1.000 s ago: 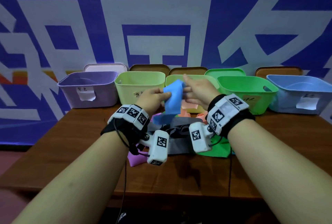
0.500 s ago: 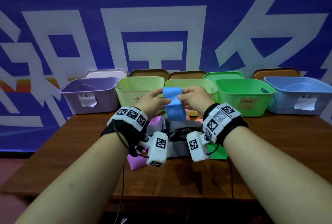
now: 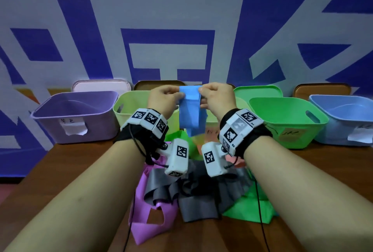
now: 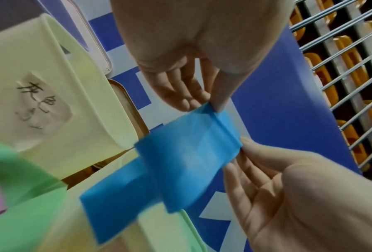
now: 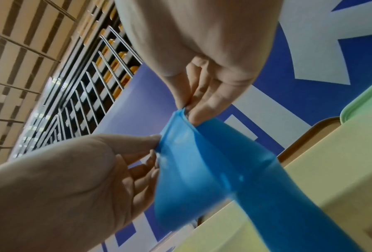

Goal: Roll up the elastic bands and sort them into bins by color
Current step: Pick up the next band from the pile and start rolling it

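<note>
A blue elastic band hangs in the air in front of the middle bins, its top edge folded over. My left hand pinches the left end of that fold and my right hand pinches the right end. In the left wrist view, left thumb and fingers nip the blue band. In the right wrist view, the right hand nips the band from above. On the table lie loose grey bands, a pink band and a green band.
Bins stand in a row at the back of the wooden table: purple, pale yellow-green, green, light blue. Lids lean behind them against a blue and white wall banner.
Both hands have lifted the blue band higher, clear of the pile, and now pinch its folded top edge at both ends.
</note>
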`<action>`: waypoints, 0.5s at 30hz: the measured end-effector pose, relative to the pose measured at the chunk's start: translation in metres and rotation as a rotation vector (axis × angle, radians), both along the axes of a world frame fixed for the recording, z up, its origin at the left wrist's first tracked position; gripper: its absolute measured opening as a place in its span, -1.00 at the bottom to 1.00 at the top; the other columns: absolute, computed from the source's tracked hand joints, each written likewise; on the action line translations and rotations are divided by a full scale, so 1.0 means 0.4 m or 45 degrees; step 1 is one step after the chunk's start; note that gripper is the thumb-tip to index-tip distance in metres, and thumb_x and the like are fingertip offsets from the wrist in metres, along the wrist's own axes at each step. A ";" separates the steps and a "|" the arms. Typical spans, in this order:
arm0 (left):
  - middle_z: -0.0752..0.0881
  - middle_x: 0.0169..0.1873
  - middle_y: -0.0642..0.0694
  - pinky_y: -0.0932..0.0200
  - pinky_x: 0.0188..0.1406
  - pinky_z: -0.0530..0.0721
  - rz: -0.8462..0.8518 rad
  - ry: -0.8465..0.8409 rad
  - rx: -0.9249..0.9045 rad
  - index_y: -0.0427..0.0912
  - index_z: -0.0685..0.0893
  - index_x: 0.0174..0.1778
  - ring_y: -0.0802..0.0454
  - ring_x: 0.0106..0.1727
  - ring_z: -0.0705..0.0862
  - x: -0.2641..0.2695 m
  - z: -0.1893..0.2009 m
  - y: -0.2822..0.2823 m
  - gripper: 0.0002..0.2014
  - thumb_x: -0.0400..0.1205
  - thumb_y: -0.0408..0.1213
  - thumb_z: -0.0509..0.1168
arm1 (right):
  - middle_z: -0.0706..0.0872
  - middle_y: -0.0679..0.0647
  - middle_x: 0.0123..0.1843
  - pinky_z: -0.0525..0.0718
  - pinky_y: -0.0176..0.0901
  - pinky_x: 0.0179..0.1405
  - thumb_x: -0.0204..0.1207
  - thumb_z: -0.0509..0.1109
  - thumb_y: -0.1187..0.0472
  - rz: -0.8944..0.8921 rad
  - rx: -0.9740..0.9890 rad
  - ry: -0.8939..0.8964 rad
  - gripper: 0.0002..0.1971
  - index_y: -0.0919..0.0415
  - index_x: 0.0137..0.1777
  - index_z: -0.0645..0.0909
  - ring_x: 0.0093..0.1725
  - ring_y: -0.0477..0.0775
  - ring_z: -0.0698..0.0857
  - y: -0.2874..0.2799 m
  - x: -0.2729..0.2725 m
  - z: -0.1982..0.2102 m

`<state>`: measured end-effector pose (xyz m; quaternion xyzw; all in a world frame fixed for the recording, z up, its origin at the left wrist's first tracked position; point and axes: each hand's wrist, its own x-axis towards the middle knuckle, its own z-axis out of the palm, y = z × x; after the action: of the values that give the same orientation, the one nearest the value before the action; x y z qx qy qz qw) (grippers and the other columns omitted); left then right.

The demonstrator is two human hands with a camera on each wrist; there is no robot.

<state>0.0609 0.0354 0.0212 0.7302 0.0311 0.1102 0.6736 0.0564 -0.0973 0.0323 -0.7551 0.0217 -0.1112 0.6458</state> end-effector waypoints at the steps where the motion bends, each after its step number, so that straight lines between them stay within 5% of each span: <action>1: 0.67 -0.34 -0.04 0.35 -0.42 0.58 0.018 0.004 0.003 -0.22 0.68 -0.18 0.10 -0.36 0.61 0.023 0.017 0.003 -0.91 0.54 -0.49 0.39 | 0.67 0.15 -0.31 0.64 -0.30 -0.50 0.57 0.34 0.35 -0.016 -0.029 0.022 -0.79 0.17 -0.31 0.59 -0.42 0.05 0.65 0.002 0.023 0.016; 4: 0.66 -0.36 -0.01 0.49 -0.51 0.50 0.049 0.044 0.032 -0.23 0.70 -0.14 0.14 -0.37 0.62 0.066 0.073 0.007 -0.91 0.50 -0.46 0.44 | 0.71 0.23 -0.16 0.73 -0.19 -0.35 0.58 0.35 0.33 -0.046 -0.108 0.094 -0.90 0.22 -0.18 0.59 -0.26 0.17 0.72 0.003 0.067 0.061; 8: 0.67 -0.35 -0.05 0.36 -0.40 0.51 0.028 0.090 0.018 -0.22 0.70 -0.24 0.07 -0.33 0.64 0.085 0.137 0.002 -0.93 0.51 -0.44 0.44 | 0.70 0.14 -0.01 0.71 0.21 0.09 0.52 0.42 0.19 -0.078 -0.280 0.148 -0.87 0.16 -0.01 0.54 0.06 0.25 0.71 -0.003 0.103 0.088; 12: 0.61 -0.43 -0.08 0.35 -0.49 0.50 -0.015 0.103 -0.089 -0.16 0.59 -0.35 0.18 -0.54 0.57 0.081 0.111 -0.011 -0.79 0.57 -0.48 0.37 | 0.69 0.09 -0.12 0.70 0.16 0.09 0.52 0.41 0.15 -0.054 -0.353 0.142 -0.86 0.07 -0.24 0.53 0.00 0.26 0.72 -0.015 0.102 0.049; 15: 0.58 -0.43 -0.08 0.31 -0.43 0.50 -0.052 0.104 -0.173 -0.16 0.54 -0.31 0.20 -0.56 0.55 0.039 0.059 -0.025 -0.79 0.62 -0.46 0.31 | 0.64 0.04 -0.21 0.58 -0.09 -0.09 0.56 0.39 0.14 -0.081 -0.376 0.005 -0.86 0.20 -0.17 0.61 -0.18 0.07 0.61 -0.036 0.059 -0.001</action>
<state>0.0764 0.0254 0.0448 0.6871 0.0511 0.0641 0.7219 0.0801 -0.1115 0.0321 -0.8410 0.0302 -0.1320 0.5239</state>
